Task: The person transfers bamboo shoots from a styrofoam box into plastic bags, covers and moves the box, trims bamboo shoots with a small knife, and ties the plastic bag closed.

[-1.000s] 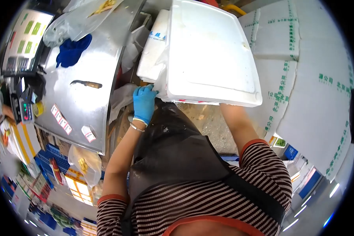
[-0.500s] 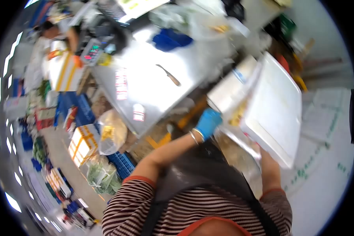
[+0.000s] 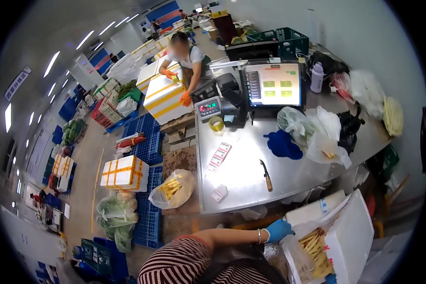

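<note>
My left hand, in a blue glove, is closed at the left corner of a white foam box. Inside the box, lined with clear plastic, lie several long, pale yellow tapered vegetables that look like bamboo shoots. A white foam panel stands tilted along the box's right side. Of my right hand, only a bit of blue glove shows at the lower frame edge by the box; its fingers are mostly hidden. A wooden-handled knife lies on the metal table beyond my left hand.
On the table are a monitor, a scale display, tape, labels, a blue cloth-like item and plastic bags. A bag of yellow pieces stands left. A co-worker in orange gloves handles a taped foam box.
The view has swung upward and left, so the box and my hands sit lower in the frame. More of the box's contents shows, and my right hand has nearly left the view.
</note>
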`<state>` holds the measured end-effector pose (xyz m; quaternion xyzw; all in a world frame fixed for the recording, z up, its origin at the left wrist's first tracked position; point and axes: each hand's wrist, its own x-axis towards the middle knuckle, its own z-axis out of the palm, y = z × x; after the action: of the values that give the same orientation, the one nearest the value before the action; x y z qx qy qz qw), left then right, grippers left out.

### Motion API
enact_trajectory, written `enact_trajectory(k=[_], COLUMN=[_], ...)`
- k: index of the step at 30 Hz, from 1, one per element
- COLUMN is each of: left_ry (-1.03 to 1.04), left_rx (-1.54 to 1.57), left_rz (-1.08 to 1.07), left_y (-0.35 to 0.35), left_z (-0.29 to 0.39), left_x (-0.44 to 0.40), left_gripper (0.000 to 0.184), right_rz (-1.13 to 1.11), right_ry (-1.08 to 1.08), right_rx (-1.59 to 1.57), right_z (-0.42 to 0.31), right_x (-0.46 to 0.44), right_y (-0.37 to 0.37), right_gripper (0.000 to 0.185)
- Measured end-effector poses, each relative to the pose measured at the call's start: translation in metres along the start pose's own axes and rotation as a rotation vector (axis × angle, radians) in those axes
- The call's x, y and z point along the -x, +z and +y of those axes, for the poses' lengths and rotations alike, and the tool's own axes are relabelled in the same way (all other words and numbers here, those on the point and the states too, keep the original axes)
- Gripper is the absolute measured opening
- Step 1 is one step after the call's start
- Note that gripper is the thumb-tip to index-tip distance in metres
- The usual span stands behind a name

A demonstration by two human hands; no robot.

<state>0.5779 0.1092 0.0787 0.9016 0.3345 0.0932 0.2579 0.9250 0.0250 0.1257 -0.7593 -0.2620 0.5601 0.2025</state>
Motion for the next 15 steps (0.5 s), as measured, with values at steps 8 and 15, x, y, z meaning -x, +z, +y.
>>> enact_trajectory(k=[8, 15], left_ry=[-0.226, -0.765], left_rx=[-0.061, -0.293], left_rz=[-0.02, 0.982], left_y=[-0.116, -0.174], left_z=[-0.022, -0.099], left_x=[0.102, 0.306], left_gripper=[0.037, 0.031], right_rz=[-0.292, -0.862], right_ry=[0.185, 0.013], right_rx=[-0.152, -0.129], right_z=[-0.033, -0.147], right_x=[0.078, 0.077], right_y=[0.063, 0.265], right_gripper=[0.046, 0.048])
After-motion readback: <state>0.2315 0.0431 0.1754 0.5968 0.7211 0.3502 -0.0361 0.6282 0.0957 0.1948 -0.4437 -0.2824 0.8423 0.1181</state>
